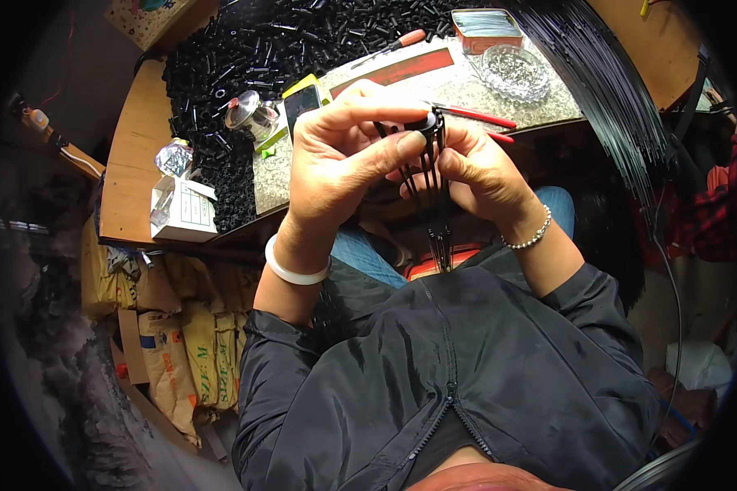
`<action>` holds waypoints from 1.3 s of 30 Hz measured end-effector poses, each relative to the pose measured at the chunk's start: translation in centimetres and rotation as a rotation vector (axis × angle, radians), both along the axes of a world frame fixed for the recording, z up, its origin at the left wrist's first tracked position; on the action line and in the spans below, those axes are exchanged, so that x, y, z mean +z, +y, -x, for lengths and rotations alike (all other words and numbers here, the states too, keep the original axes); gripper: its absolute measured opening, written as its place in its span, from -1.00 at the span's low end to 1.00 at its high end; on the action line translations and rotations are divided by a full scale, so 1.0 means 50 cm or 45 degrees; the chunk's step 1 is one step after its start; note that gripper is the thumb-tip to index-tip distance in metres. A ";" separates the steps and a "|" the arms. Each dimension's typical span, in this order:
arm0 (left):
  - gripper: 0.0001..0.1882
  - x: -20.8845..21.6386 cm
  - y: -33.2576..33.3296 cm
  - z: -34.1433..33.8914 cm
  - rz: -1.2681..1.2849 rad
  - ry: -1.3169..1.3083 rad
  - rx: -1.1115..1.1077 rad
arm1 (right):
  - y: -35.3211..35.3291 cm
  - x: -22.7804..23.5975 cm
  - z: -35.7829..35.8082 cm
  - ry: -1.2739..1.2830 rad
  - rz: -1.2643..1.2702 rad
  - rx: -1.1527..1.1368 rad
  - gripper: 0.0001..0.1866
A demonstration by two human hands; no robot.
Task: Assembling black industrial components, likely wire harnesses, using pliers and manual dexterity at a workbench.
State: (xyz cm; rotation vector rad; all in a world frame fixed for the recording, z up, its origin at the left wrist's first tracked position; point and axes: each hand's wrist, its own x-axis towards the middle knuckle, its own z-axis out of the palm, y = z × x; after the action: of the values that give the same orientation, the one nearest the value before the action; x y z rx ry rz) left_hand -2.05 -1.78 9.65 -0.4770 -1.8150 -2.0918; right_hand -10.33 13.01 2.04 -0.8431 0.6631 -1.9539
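Note:
Both hands are raised together over the near edge of the table. Between them hangs what looks like a black umbrella frame (436,214), its thin ribs pointing down toward my lap. My left hand (327,159), with a white bangle at its wrist, pinches the round hub at the top between thumb and forefinger. My right hand (491,176), wearing a beaded bracelet, has thumb and fingers closed on the ribs just below the hub. Some of its fingertips are hidden behind the ribs. Red-handled pliers (487,119) lie on the table just beyond my right hand.
A heap of small black parts (246,57) covers the table's far left. A phone (303,101), a lidded glass jar (254,116), a white box (190,211), a screwdriver (397,45), a glass dish (516,74) and a tin of thin rods (487,31) lie around. Long black rods (606,90) overhang the right edge.

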 end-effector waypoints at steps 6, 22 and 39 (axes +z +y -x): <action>-0.72 0.004 0.000 0.001 -0.050 -0.046 -0.026 | -0.002 0.000 0.000 0.017 0.006 -0.015 -0.42; -0.56 0.050 0.043 -0.020 0.563 0.059 0.405 | -0.014 0.046 -0.068 0.254 -0.022 -0.801 -0.88; -0.69 0.043 0.014 -0.030 0.669 -0.009 0.238 | -0.010 0.047 -0.088 0.061 -0.067 -0.708 -0.79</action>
State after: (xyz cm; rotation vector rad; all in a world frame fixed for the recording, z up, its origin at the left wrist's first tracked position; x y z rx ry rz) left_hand -0.53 -1.08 11.81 -0.4029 -2.3132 -1.4855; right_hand -5.96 12.49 4.37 -0.7235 1.0580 -2.3970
